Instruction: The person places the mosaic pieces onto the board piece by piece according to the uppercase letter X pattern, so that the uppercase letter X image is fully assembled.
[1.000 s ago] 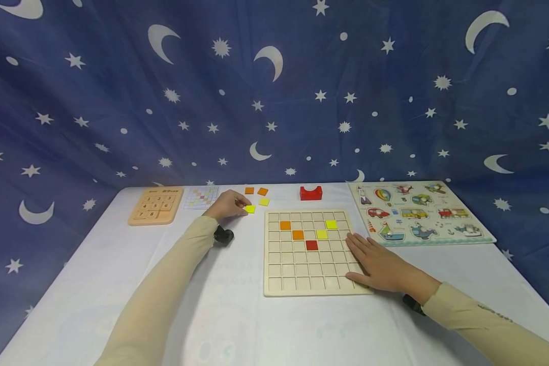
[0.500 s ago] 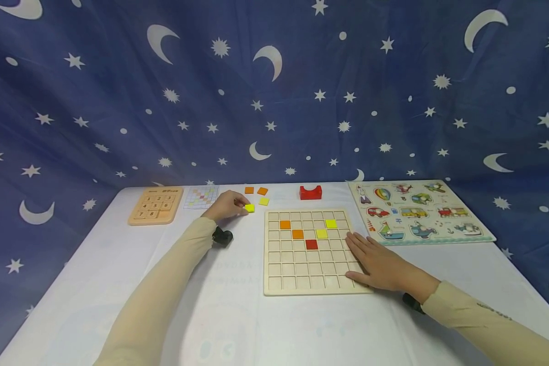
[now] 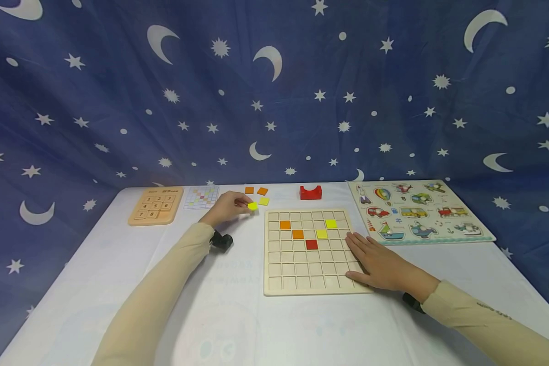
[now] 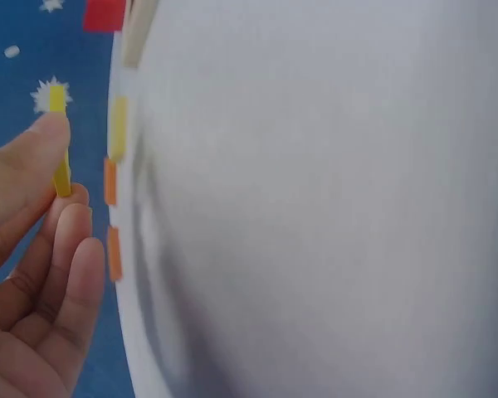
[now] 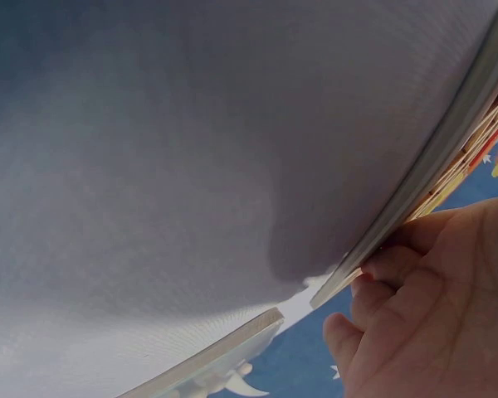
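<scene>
In the head view, the table (image 3: 229, 305) is seen from above its near side, forward and down, at moderate range, with the curtain (image 3: 302, 129) behind; both the left hand (image 3: 229, 207) and the right hand (image 3: 382, 264) are included. In the left wrist view, the left hand is shown very close, the scene being turned roughly on its side. In the right wrist view, the right hand is shown equally close, from low beside the grid board (image 3: 317, 256), with the curtain placed below the table. The orange tiles (image 4: 109, 181) are shared by head and left wrist views, the grid board's edge by head and right wrist views, the pinched yellow tile (image 3: 253, 206) by all three.
</scene>
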A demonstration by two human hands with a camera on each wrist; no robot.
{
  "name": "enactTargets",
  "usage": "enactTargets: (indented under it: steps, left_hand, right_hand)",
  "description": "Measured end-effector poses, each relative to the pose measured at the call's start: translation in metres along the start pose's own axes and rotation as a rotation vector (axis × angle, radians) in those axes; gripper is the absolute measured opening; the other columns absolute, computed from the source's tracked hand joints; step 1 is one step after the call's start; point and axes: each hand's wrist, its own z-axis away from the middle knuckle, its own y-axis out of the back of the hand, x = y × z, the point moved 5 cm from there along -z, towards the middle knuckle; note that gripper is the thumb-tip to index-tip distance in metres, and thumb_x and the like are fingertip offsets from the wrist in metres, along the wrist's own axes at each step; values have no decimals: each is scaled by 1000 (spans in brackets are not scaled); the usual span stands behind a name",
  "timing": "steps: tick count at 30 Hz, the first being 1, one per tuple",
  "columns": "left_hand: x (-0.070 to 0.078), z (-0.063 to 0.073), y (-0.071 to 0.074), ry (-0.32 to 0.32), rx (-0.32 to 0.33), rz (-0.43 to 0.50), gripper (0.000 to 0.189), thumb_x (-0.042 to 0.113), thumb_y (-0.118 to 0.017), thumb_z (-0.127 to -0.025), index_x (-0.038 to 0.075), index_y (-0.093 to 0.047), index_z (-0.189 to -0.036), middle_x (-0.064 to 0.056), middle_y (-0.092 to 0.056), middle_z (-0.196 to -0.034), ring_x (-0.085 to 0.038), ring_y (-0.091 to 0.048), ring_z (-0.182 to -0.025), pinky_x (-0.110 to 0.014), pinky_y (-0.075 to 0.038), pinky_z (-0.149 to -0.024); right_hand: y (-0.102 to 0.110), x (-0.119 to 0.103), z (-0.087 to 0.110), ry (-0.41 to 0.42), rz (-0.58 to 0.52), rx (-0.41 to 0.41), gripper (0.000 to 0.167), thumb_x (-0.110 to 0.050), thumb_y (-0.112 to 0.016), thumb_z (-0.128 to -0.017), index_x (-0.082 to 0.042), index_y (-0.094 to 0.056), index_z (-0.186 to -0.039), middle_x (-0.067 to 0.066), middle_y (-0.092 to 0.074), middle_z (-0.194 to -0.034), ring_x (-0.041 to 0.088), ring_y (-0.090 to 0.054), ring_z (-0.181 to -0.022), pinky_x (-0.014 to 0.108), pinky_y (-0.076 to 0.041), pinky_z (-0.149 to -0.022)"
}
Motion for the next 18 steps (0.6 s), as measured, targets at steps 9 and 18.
enactTargets:
  steps: [9, 18]
  left_hand:
    - [28, 14, -7, -57, -5, 45, 26, 5, -72, -80, 0, -68, -106, -16, -68, -103, -25, -63, -91, -34, -52, -86]
    - [54, 27, -23, -117, -32, 20, 28, 8, -75, -78, 2, -68, -105, -12, -68, -98, -20, -61, -87, -30, -53, -84]
  right_hand:
    - [-1, 1, 0, 0, 4, 1, 85, -60, -42, -91, 4, -27, -145, 19, -25, -153, 36, -25, -141, 52, -25, -113]
    - [-2, 1, -1, -6, -2, -2, 86, -60, -43, -91, 4, -27, -145, 19, -25, -153, 36, -24, -142, 52, -24, -113]
